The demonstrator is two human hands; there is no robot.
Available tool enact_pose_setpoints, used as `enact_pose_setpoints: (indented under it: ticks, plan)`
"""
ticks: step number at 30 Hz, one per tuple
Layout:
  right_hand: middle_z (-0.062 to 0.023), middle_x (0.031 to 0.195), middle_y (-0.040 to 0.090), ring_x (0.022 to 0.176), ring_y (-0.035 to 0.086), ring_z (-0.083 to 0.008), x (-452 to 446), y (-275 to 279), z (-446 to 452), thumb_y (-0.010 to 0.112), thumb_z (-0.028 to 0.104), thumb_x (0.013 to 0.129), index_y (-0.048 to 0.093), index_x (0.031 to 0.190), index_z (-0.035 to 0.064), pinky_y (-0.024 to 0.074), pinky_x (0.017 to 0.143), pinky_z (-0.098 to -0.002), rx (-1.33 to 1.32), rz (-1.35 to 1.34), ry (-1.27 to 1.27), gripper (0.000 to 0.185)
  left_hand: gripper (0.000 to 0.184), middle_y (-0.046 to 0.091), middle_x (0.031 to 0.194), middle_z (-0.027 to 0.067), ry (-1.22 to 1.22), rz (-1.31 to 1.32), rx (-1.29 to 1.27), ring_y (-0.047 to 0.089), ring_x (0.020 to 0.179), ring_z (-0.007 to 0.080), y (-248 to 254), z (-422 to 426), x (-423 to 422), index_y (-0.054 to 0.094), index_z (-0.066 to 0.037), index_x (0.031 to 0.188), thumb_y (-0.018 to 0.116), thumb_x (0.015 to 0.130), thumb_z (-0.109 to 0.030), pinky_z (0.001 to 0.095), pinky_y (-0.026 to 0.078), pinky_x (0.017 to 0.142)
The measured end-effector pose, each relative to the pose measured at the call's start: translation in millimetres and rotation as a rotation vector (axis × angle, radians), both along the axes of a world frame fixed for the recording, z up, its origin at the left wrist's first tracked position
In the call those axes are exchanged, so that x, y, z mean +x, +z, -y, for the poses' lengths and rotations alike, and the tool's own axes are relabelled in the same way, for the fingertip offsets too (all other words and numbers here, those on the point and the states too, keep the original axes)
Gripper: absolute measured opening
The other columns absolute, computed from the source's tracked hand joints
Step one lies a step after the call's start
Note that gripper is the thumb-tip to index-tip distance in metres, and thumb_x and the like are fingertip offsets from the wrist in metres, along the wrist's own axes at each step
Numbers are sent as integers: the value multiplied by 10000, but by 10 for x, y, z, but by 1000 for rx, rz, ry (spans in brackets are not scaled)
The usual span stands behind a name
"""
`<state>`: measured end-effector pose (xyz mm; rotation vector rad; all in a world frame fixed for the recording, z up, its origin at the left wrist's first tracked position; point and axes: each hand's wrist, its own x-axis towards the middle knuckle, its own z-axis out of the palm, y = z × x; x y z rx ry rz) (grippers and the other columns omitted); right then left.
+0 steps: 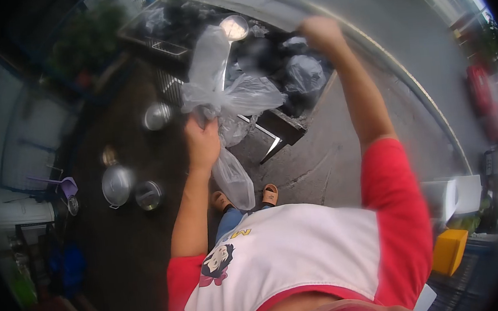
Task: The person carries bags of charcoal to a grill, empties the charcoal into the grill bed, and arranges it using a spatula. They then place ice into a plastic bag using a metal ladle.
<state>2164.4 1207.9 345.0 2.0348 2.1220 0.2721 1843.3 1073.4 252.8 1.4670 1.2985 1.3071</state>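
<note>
My left hand is closed around a bunch of clear plastic bags, which fan out above the fist and hang down below it. Farther out and to the right, my right hand is a closed fist, slightly blurred. Dark material like a black plastic bag runs from that fist over the open container. Beyond the clear bags is a shiny round metal piece with a pale strip below it.
A dark rectangular container holds black and clear plastic. Metal pots and a lidded pan stand on the ground at left, near a purple dustpan. A curb borders the road at right. A yellow box is behind right.
</note>
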Motion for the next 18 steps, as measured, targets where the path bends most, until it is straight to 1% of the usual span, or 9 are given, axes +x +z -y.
enact_pose_setpoints:
  ticks: [2, 3, 6, 10, 12, 13, 14, 16, 18]
  plan:
    - [-128, 1025, 680, 972, 656, -300, -18, -757, -249, 502, 167, 846, 696, 979, 130, 537, 788, -412, 12, -63, 7, 238, 201, 663, 983, 114, -15, 35, -10, 620, 923, 201, 39, -171, -241, 601, 15, 1048, 573, 871, -77, 323, 456, 829]
    - [-127, 1019, 682, 972, 657, -297, -92, -848, -275, 501, 169, 847, 696, 975, 133, 537, 790, -411, -3, -74, 1, 236, 196, 659, 970, 104, -7, 72, -12, 612, 907, 177, 57, -274, -390, 604, 9, 1045, 576, 872, -80, 315, 458, 821]
    - [-128, 992, 684, 953, 658, -302, -6, -607, -365, 536, 162, 830, 696, 983, 142, 537, 774, -410, -35, -40, -35, 222, 224, 647, 991, 75, 27, 131, -2, 602, 904, 164, 44, -337, -960, 597, 17, 1069, 587, 874, -92, 303, 460, 814]
    - [-96, 1012, 681, 966, 644, -287, -397, 17, 263, 572, 64, 777, 685, 1094, 221, 515, 813, -391, 283, -117, -67, 371, 249, 631, 1057, 51, 124, 135, -47, 567, 960, 144, 91, -432, -1740, 603, 39, 1112, 544, 915, -102, 277, 418, 871]
    - [-95, 1016, 680, 974, 641, -284, -707, 152, 524, 569, 55, 774, 684, 1100, 228, 512, 819, -389, 219, -184, -190, 387, 256, 628, 1067, 57, 183, 180, -82, 563, 965, 145, 62, -502, -2022, 605, 39, 1112, 544, 921, -120, 280, 417, 873]
    - [-94, 1020, 680, 982, 638, -281, -850, 168, 610, 565, 45, 771, 684, 1107, 235, 508, 826, -387, 155, -253, -308, 403, 265, 626, 1076, 63, 248, 222, -117, 560, 969, 146, 47, -548, -2160, 607, 39, 1112, 544, 927, -139, 283, 416, 874]
    - [-100, 1008, 679, 978, 639, -284, -952, 81, 646, 553, 38, 778, 683, 1116, 243, 506, 822, -392, 104, -182, -241, 416, 287, 624, 1077, 71, 212, 255, -7, 558, 969, 151, 0, -622, -2291, 609, 50, 1101, 549, 932, -174, 292, 416, 871]
    - [-109, 971, 679, 950, 645, -294, -965, -376, 496, 536, 64, 802, 668, 1142, 247, 513, 793, -404, 64, -151, -213, 408, 300, 623, 1080, 74, 278, 218, -49, 559, 972, 155, 35, -736, -2481, 605, 56, 1107, 551, 932, -182, 295, 416, 873]
    - [-112, 959, 679, 940, 647, -296, -969, -478, 465, 530, 76, 812, 661, 1155, 252, 515, 781, -407, 71, -142, -215, 407, 326, 619, 1094, 82, 297, 113, -38, 559, 983, 162, 102, -803, -2694, 598, 65, 1118, 550, 936, -200, 299, 412, 884]
